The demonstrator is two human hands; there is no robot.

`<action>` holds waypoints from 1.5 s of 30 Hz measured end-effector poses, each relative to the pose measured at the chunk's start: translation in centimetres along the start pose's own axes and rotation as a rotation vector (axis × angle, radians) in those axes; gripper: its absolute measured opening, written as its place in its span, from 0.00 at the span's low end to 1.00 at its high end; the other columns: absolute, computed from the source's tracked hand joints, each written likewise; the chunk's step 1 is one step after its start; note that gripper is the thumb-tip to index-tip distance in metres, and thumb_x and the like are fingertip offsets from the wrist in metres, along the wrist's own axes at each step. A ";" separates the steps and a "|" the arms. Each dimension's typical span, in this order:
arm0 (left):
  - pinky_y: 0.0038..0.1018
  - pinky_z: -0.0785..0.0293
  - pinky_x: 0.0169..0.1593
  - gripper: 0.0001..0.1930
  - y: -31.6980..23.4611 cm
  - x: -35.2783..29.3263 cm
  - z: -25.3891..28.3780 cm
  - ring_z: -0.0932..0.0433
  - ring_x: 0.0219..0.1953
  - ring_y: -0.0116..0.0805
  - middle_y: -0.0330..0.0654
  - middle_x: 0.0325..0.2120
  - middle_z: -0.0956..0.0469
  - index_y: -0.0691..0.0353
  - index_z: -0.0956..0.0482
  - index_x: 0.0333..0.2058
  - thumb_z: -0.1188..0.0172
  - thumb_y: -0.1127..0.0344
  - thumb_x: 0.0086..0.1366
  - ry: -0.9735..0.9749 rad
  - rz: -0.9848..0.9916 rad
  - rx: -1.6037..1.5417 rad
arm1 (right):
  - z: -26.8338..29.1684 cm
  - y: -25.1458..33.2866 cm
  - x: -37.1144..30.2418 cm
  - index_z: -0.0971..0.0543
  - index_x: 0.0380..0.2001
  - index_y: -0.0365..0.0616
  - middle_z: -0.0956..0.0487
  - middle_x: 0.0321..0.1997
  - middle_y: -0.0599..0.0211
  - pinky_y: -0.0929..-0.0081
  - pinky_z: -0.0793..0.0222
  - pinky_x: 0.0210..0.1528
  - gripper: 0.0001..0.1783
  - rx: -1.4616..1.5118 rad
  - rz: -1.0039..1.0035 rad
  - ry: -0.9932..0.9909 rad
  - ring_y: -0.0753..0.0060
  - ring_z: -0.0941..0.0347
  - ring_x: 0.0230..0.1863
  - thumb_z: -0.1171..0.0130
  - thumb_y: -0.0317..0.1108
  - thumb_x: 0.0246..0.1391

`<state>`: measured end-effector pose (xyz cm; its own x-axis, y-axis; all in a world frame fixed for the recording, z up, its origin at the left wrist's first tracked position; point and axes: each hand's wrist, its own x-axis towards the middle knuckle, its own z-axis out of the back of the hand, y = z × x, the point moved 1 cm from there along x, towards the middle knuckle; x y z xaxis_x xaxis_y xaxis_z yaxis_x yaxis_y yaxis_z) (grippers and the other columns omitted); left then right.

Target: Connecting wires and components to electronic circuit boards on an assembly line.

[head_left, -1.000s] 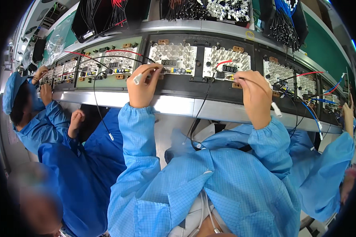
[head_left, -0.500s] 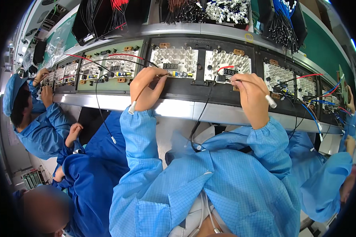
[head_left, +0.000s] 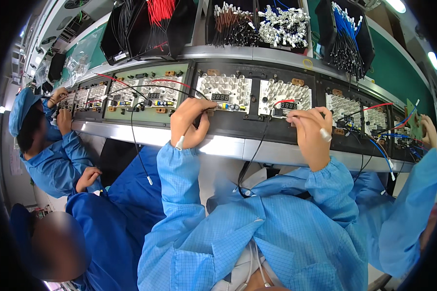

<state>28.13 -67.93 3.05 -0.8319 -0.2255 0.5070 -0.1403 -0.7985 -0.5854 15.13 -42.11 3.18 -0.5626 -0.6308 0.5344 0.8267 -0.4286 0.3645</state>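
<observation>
My left hand point(head_left: 190, 123) is closed in a pinch on a thin brown wire at the lower left of a white circuit board point(head_left: 206, 87) with a digit display and rows of clear round parts. The wire's white connector point(head_left: 180, 142) hangs below that hand. Beside the lower edge of a second such board point(head_left: 303, 94), my right hand point(head_left: 313, 138) pinches another brown wire, its white connector point(head_left: 325, 135) resting over the hand. The fingertips hide both wires' other ends. A short red wire point(head_left: 282, 102) and a black cable point(head_left: 260, 150) run from this second board.
Behind the dark fixture rail point(head_left: 255, 116) stand black bins point(head_left: 206, 29) of brown, white, red, black and blue wires. To the left, co-workers point(head_left: 48, 150) sit along the line. On the right, another person's hand point(head_left: 428, 130) holds a green board point(head_left: 413, 116).
The whole view has shifted, so the boards and hands sit lower and slightly right. My right hand's other fingers have lifted and spread, and its wire's connector hangs closer to the hand.
</observation>
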 end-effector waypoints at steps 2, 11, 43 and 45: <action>0.29 0.27 0.34 0.17 0.1 -0.1 0.0 0.24 0.28 0.41 0.47 0.27 0.22 0.65 0.20 0.35 0.52 0.85 0.46 0.004 0.014 -0.045 | 0.0 -0.3 0.2 0.20 0.24 0.45 0.19 0.32 0.78 0.67 0.43 0.50 0.05 0.017 -0.042 -0.019 0.72 0.28 0.34 0.43 0.27 0.50; 0.28 0.28 0.33 0.15 1.3 -1.2 0.6 0.24 0.26 0.40 0.47 0.26 0.22 0.68 0.21 0.32 0.52 0.87 0.48 -0.281 -0.016 -0.036 | -0.5 1.3 1.6 0.20 0.24 0.47 0.19 0.30 0.79 0.69 0.44 0.41 0.04 -0.061 -0.012 -0.003 0.73 0.30 0.32 0.42 0.29 0.51; 0.44 0.29 0.50 0.17 -3.3 36.4 -12.7 0.24 0.45 0.55 0.55 0.41 0.22 0.61 0.24 0.44 0.47 0.59 0.60 0.478 -0.305 0.686 | 3.1 -3.4 -6.0 0.20 0.29 0.41 0.30 0.20 0.66 0.65 0.43 0.26 0.08 0.294 0.122 -0.051 0.61 0.36 0.22 0.45 0.22 0.43; 0.43 0.30 0.52 0.24 -1.5 35.7 -14.4 0.25 0.47 0.55 0.57 0.42 0.23 0.65 0.29 0.49 0.45 0.54 0.60 0.539 -0.173 0.535 | 3.0 -4.0 -6.8 0.20 0.28 0.41 0.31 0.18 0.68 0.67 0.44 0.23 0.09 0.289 0.183 -0.042 0.65 0.37 0.19 0.43 0.23 0.40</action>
<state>-9.12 -66.72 12.97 -0.9871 0.1201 0.1060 -0.1281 -0.9891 -0.0719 15.65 -34.21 0.36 -0.4095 -0.6507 0.6395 0.8830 -0.1063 0.4572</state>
